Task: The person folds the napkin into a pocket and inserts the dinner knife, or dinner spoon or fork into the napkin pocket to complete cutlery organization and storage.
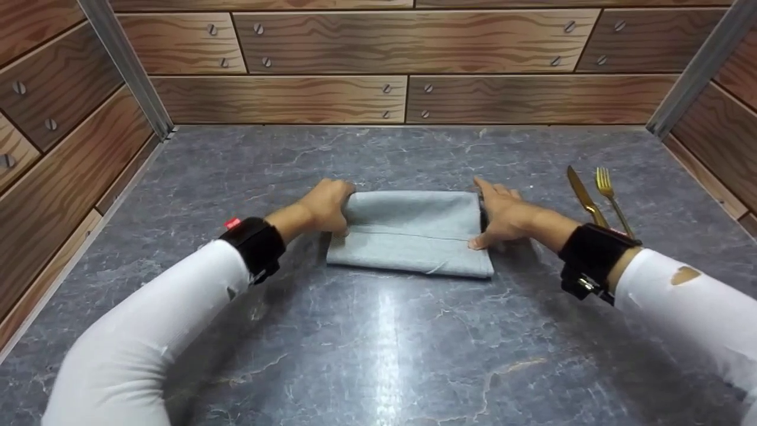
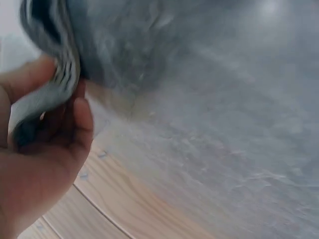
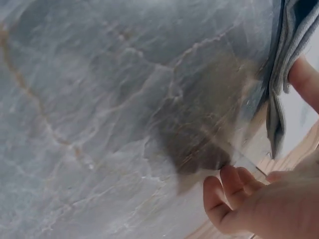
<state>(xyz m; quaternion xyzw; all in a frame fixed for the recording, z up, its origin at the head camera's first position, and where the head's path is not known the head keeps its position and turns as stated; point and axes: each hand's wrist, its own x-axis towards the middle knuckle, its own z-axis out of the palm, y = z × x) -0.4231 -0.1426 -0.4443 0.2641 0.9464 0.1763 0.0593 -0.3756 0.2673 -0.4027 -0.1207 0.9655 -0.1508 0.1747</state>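
A folded light grey-blue cloth [image 1: 414,214] lies in front of me, with a crosswise line where one layer ends on another. At its left side my left hand [image 1: 327,204] grips the edge. In the left wrist view the thumb and curled fingers [image 2: 82,119] hold the stacked layers between them. My right hand [image 1: 502,212] is at the right edge, its thumb touching the cloth and its index finger stretched toward the far corner. The right wrist view has the other fingers [image 3: 234,186] spread off the layered edge [image 3: 281,89].
A gold knife [image 1: 582,190] and a gold fork [image 1: 609,192] lie on the grey marbled table [image 1: 378,355], right of the cloth. Wood-patterned walls [image 1: 378,44] enclose the table at the back and sides. A small red object [image 1: 232,223] shows beside the left wrist strap.
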